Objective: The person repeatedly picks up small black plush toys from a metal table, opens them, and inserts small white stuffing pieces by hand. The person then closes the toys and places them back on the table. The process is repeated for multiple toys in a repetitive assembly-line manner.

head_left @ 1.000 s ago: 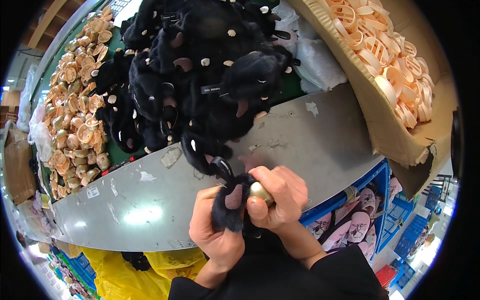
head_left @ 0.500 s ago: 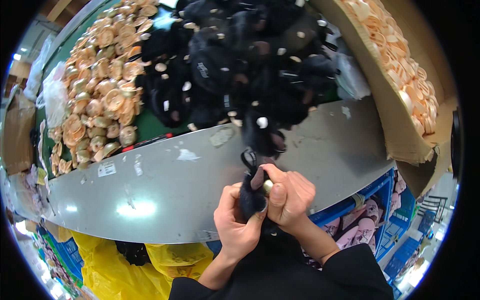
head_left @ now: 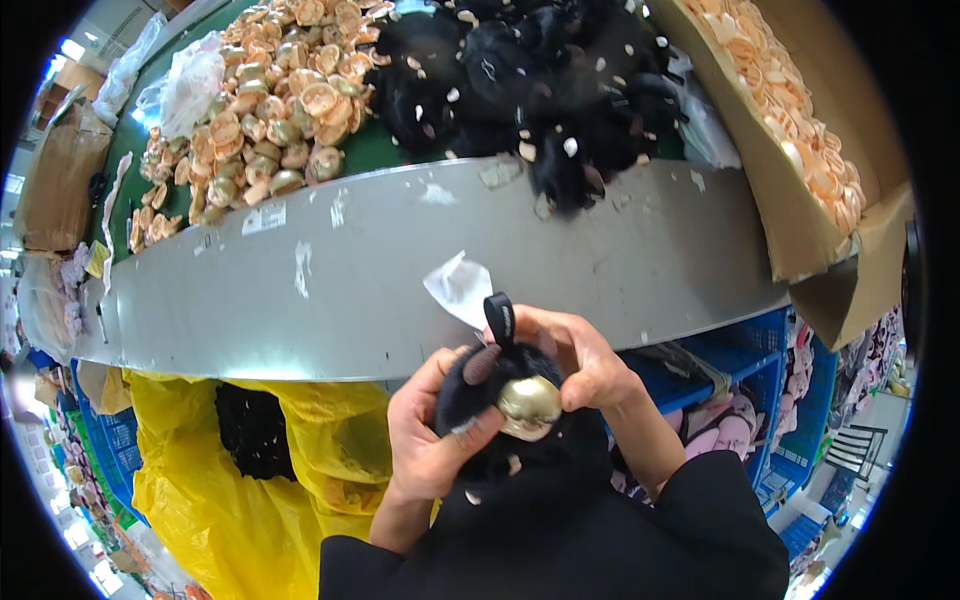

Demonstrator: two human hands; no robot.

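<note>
Between my hands, low over the near edge of the metal table, is a small black plush piece (head_left: pixel 457 400). A shiny gold rounded shell (head_left: pixel 530 408) sits on its front. A brownish ear-like flap (head_left: pixel 482 365) and a black loop strap (head_left: pixel 500 318) stand up from it, with a white label (head_left: pixel 460 286) just behind. My left hand (head_left: pixel 425 435) is closed round the plush piece's left side, its thumb against the shell's lower left. My right hand (head_left: pixel 590 368) grips the other side, thumb at the shell's right edge; some of its fingers are hidden behind the plush piece.
Gold and peach shells (head_left: pixel 265 140) lie heaped at the far left, beside a pile of black plush pieces (head_left: pixel 520 75). A cardboard box (head_left: pixel 830 240) of peach-coloured parts stands at right. Below the table (head_left: pixel 380 260) are a yellow plastic bag (head_left: pixel 190 470) and blue crates (head_left: pixel 780 410).
The plush piece has turned so its gold shell faces up more fully, and the white label now shows. My hands have spread a little apart around it. The whole view has shifted.
</note>
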